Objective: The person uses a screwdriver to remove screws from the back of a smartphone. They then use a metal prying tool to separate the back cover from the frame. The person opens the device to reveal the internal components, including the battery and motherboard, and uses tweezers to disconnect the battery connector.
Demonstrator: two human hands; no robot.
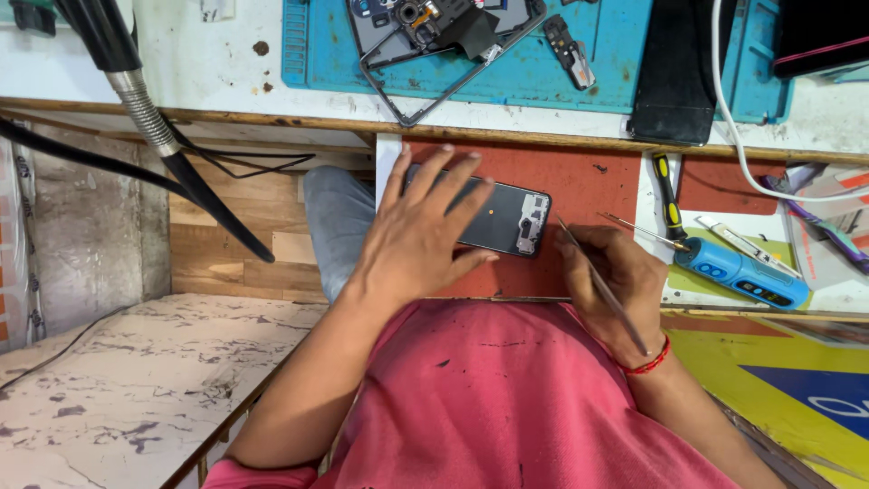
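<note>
Workbench surface (226,68), white and stained, is seen from above, with a lower red mat (588,186) at its near edge. On the red mat lies an opened phone (507,220), back cover off, dark inner plate and small parts at its right end exposed. The left hand (418,237) is laid flat on the phone's left half, fingers (453,186) spread apart, pressing rather than gripping. The right hand (615,285) is closed on a thin metal tool (602,285), its tip held just beside the phone's right end. To the right are seen a blue electric screwdriver (742,272) and a yellow-handled screwdriver (668,199). Further back, a blue work mat (615,54) carries a loose phone frame (444,41) and a black slab (674,72). The phone is judged light, stiff, smooth and fragile where uncovered; hold is best taken by its long edges or by flat pressure on the plate, clear of the exposed parts.
</note>
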